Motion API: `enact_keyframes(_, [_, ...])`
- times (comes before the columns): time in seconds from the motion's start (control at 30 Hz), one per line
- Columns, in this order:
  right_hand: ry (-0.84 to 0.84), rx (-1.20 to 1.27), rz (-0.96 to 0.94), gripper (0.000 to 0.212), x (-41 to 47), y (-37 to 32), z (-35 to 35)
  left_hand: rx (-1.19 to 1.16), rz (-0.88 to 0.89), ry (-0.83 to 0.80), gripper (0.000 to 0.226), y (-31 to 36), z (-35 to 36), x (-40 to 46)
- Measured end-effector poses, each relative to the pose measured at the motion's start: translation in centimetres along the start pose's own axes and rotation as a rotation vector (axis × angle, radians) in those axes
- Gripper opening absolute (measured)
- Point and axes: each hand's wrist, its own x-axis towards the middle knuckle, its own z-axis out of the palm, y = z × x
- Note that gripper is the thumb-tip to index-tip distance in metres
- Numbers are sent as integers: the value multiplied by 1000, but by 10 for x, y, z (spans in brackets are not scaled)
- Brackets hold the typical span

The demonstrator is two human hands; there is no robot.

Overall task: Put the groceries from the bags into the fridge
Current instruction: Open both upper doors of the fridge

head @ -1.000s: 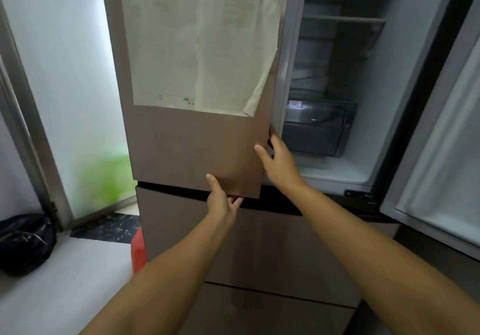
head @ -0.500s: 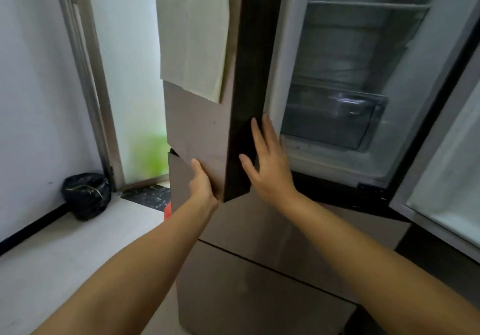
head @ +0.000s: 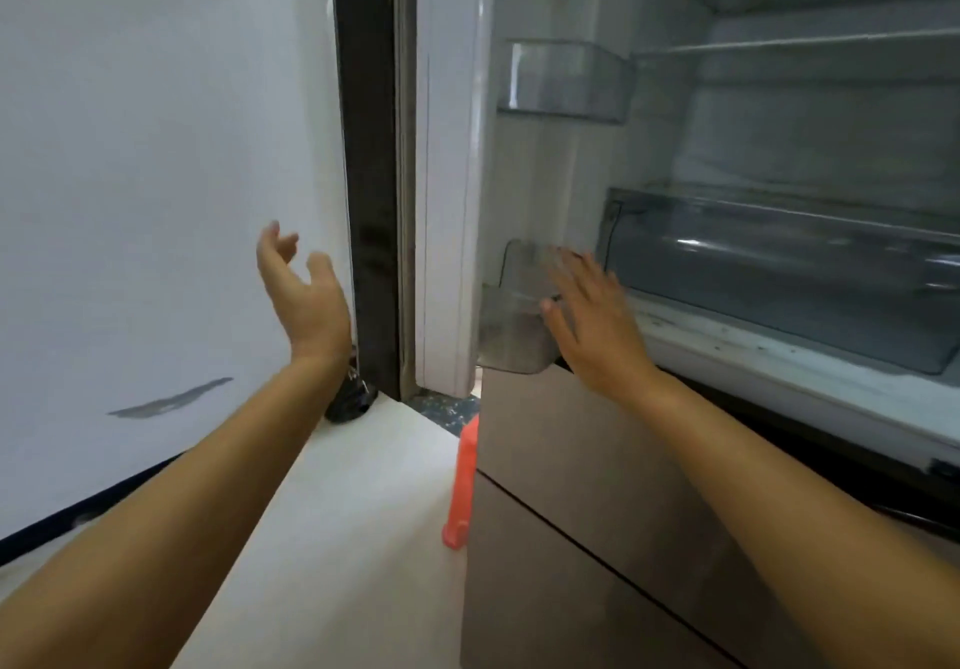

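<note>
the step in hand looks like opening up the tall fridge with white lining and brown-grey metal front (head: 561, 460), not yet loading it; the left upper door with white inner face and dark edge (head: 447, 201) stands wide, edge-on at 12 o'clock, two clear plastic door bins (head: 563, 81) on its inner side; the left hand (head: 306, 299), at 10 o'clock of centre, is spread and empty, palm turned toward the door edge, just beside it but seemingly not touching; the right hand (head: 597, 320), at 3 o'clock of the left, is flat with fingers loosely apart and holds nothing, lying over the lower bin; whether it presses on the bin i cannot tell; inside, at 2 o'clock, a clear plastic crisper drawer (head: 779, 273) and a thin glass shelf (head: 795, 42) show no food; no groceries and no grocery bags can be picked out here, so the next move calls for turning away to find the bags and bringing a first item back to a shelf; the pale tiled floor (head: 363, 512) runs from 6 o'clock toward the door; a white wall with a grey scuff mark (head: 156, 175) fills 9 o'clock; a crumpled black plastic bag (head: 350, 401) sits on the floor behind the left wrist; an orange plastic object (head: 462, 492) stands against the fridge's lower left corner.
</note>
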Motion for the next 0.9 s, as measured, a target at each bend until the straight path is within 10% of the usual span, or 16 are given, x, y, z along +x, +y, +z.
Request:
enact_keyframes(0.1, [-136,-18,-54,69,19,-6,21,102,632,-213,64,41,16,-2])
enact_keyframes(0.17, [-103,-109,-132,71,32,-14,36,293,725,-342,77,36,36,10])
enact_keyframes(0.57, [228,-234,-213,27,93,-48,109,400,438,-383,73,-47,47,126])
enact_keyframes(0.9, [205,-475,-149,36,109,-69,128,553,190,-448,74,-58,51,144])
